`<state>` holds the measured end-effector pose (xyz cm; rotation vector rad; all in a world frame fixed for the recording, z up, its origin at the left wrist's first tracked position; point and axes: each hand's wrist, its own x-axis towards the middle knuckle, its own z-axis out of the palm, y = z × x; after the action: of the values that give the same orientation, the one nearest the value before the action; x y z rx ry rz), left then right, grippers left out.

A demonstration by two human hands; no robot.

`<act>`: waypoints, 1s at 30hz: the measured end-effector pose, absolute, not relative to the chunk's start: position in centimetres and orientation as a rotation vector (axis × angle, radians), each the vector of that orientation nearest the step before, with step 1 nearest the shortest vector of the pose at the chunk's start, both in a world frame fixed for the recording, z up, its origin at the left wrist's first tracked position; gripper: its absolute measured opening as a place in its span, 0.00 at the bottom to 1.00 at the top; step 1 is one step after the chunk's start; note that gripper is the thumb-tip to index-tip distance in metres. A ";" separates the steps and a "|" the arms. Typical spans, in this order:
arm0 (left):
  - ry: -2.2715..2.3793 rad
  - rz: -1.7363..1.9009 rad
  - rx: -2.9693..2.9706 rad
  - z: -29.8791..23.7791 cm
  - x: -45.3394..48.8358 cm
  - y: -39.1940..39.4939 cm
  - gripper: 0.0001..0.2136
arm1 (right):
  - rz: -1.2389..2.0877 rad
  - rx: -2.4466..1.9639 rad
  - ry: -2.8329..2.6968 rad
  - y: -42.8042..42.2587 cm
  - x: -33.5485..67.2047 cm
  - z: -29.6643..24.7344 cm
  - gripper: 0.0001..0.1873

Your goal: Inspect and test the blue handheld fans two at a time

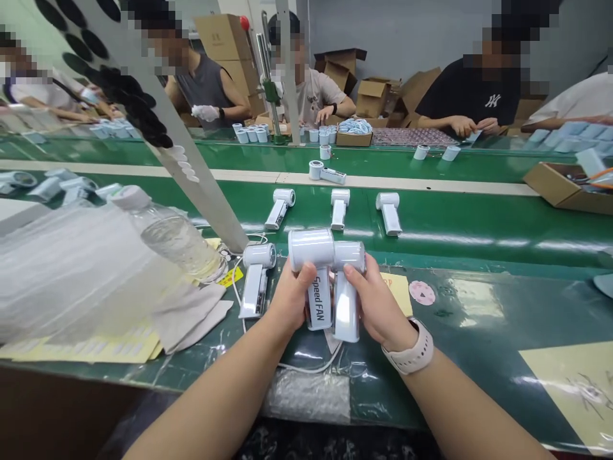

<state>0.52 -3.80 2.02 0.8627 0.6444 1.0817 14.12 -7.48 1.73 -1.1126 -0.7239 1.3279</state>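
Observation:
My left hand (291, 291) is closed around a white handheld fan (311, 248) with "Speed FAN" printed on its handle. Beside it, my right hand (378, 297) grips a second handheld fan (347, 310), a little lower and overlapping the first. Both fans are held heads up over the near edge of the green bench. Left of my left hand another fan (255, 281) lies with the inside of its handle partly exposed. Beyond my hands, three more fans, one of them the middle fan (340, 209), lie on the green belt (440, 220).
A slanted white post (205, 191) rises at left, near a clear plastic bottle (175, 236) and plastic bags (81, 262). A white cable (311, 369) loops below my hands. A cardboard box (569, 188) stands at right. Several co-workers sit across the belt.

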 end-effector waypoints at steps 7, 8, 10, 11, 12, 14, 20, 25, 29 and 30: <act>0.585 1.058 0.731 1.7 1.9 -4.3 0.38 | 1.286 -1.273 -0.688 -7.0 14.3 0.9 0.40; 0.582 1.044 0.706 1.7 1.9 -4.2 0.38 | 1.283 -1.270 -0.686 -7.0 14.2 0.8 0.42; 0.569 1.049 0.668 1.7 1.9 -4.0 0.38 | 1.313 -1.242 -0.686 -7.2 14.0 0.8 0.46; 0.557 1.062 0.652 1.8 1.9 -3.9 0.37 | 1.333 -1.225 -0.683 -7.3 13.9 0.9 0.47; 0.541 1.080 0.637 2.0 1.8 -3.8 0.37 | 1.348 -1.209 -0.679 -7.4 13.8 0.9 0.47; 0.506 1.123 0.608 2.2 1.7 -3.6 0.36 | 1.369 -1.158 -0.675 -7.5 13.5 0.9 0.45; 0.462 1.215 0.561 2.6 1.8 -3.3 0.34 | 1.356 -1.069 -0.804 -8.0 13.1 0.7 0.38; 0.537 1.146 0.492 1.9 2.7 -3.7 0.33 | 1.227 -1.123 -1.139 -8.6 12.2 1.1 0.53; 0.603 1.216 0.516 1.7 3.3 -4.1 0.32 | 1.072 -1.309 -1.204 -8.4 11.2 1.3 0.56; 0.603 1.213 0.537 1.7 3.3 -4.0 0.32 | 1.066 -1.318 -1.216 -8.2 11.3 1.5 0.55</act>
<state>3.27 -4.00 1.72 0.5369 0.6030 1.2125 11.34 -8.24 1.46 -1.3182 -1.2164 1.0662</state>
